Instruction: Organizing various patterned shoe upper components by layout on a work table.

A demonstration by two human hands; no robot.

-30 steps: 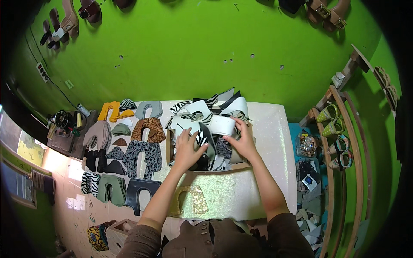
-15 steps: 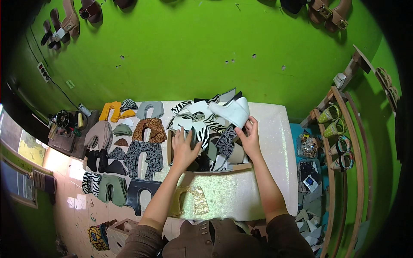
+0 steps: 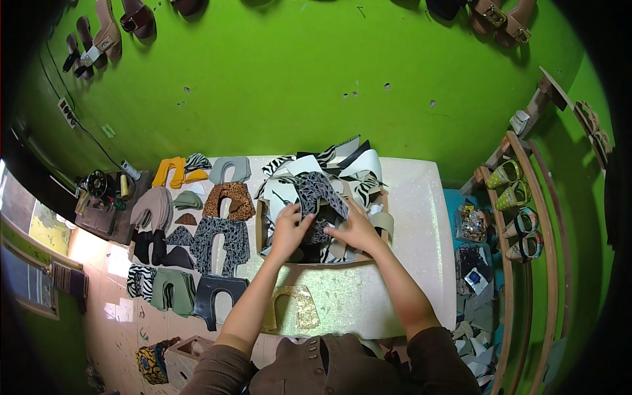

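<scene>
Over the box, both hands grip a U-shaped shoe-upper piece (image 3: pixel 315 187) in dark grey with a black-and-light vein pattern. My left hand (image 3: pixel 288 232) is closed on its left side, the thumb toward the middle. At the other side, my right hand (image 3: pixel 359 229) pinches it with the thumb pointing left. Below them, the cardboard box (image 3: pixel 260 230) is heaped with zebra-print, white, black and grey cut pieces. A white piece (image 3: pixel 368 164) rests at the heap's back right. Another beige curved piece (image 3: pixel 383 225) leans over the right side of the box.
Sorted stacks of U-shaped pieces lie left of the box: yellow (image 3: pixel 170 172), leopard-print (image 3: pixel 229 201), patterned grey (image 3: pixel 220 240) and green (image 3: pixel 174 289). A gold piece (image 3: pixel 306 309) lies in front. At right stand a sandal rack (image 3: pixel 507 276) and scrap containers (image 3: pixel 473 260). A green wall (image 3: pixel 283 99) rises behind.
My right hand has let go of the white piece and moved left. The patterned piece has been lifted from the heap, and both hands are now on it.
</scene>
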